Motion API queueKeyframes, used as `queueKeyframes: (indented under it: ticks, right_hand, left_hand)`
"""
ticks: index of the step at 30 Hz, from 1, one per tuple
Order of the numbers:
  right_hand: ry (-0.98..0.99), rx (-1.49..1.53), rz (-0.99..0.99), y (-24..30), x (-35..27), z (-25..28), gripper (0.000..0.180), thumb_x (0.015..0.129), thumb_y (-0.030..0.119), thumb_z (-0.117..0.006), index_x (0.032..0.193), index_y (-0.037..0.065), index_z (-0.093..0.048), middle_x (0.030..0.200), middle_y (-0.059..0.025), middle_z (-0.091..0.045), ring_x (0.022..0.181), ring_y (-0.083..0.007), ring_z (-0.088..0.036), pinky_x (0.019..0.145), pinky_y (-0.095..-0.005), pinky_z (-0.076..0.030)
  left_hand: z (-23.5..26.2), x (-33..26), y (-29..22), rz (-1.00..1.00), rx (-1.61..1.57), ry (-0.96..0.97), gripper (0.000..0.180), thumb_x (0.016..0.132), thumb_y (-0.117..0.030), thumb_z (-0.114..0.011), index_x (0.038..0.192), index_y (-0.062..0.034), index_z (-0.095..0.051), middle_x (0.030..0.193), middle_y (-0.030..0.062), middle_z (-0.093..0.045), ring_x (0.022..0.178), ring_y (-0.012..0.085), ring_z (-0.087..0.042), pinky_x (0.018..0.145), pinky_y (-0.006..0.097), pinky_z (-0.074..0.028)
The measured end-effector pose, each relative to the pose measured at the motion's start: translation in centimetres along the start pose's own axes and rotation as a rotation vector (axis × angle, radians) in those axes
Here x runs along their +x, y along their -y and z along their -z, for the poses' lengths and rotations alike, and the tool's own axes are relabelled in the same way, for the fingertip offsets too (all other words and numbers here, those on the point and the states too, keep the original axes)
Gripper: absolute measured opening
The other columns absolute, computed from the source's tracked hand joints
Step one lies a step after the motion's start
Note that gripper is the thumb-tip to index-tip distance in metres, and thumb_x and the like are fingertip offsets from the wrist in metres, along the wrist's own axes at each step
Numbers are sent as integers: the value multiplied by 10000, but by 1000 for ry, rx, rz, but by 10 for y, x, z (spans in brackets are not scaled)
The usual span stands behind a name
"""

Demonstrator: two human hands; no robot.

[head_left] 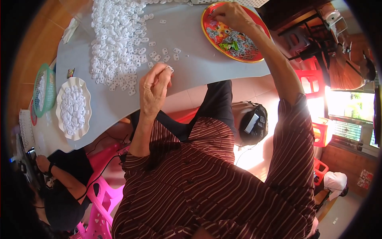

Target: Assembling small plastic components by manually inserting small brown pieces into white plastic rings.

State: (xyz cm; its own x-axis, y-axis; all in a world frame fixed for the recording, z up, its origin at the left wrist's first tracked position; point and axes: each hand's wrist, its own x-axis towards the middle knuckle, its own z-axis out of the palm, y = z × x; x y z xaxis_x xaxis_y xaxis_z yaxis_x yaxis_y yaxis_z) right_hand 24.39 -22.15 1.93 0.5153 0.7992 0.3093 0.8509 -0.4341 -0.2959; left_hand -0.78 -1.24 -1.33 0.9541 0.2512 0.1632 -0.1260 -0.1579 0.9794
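My left hand is raised at the table's near edge, its fingers closed around a small white plastic piece that shows at the fingertips. My right hand reaches over the far part of a round red tray with a gold rim. Its fingers are bent together low over the tray, and whatever they may hold is hidden. In the tray lie many small grey metal springs. A large heap of white two-holed plastic pieces spreads across the table, left of the tray, with loose ones near my left hand.
On the left, a wavy-edged white dish and a green basket hold more white pieces. A person in black sits at the lower left beside a pink chair. Red stools and a black bag stand on the right.
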Motion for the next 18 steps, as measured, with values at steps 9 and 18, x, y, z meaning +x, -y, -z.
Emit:
queueKeyframes:
  ticks: [9, 18]
  right_hand:
    - [23, 164, -429, 28, -3, 21, 187, 680, 105, -635, 838, 15, -676, 731, -110, -668, 658, -160, -635, 604, -312, -505]
    - [53, 268, -568, 2, -8, 19, 177, 677, 132, -648, 798, 10, -691, 643, -52, -647, 620, -115, -596, 557, -286, -474]
  left_hand:
    - [0, 0, -1, -38, 16, -3, 131, 856, -111, -522, 786, -2, -537, 618, 5, -495, 544, 52, -442, 476, 211, -338]
    - [2, 0, 3, -49, 58, 21, 132, 861, -109, -526, 824, 12, -563, 680, 47, -564, 551, 97, -467, 541, 243, -388]
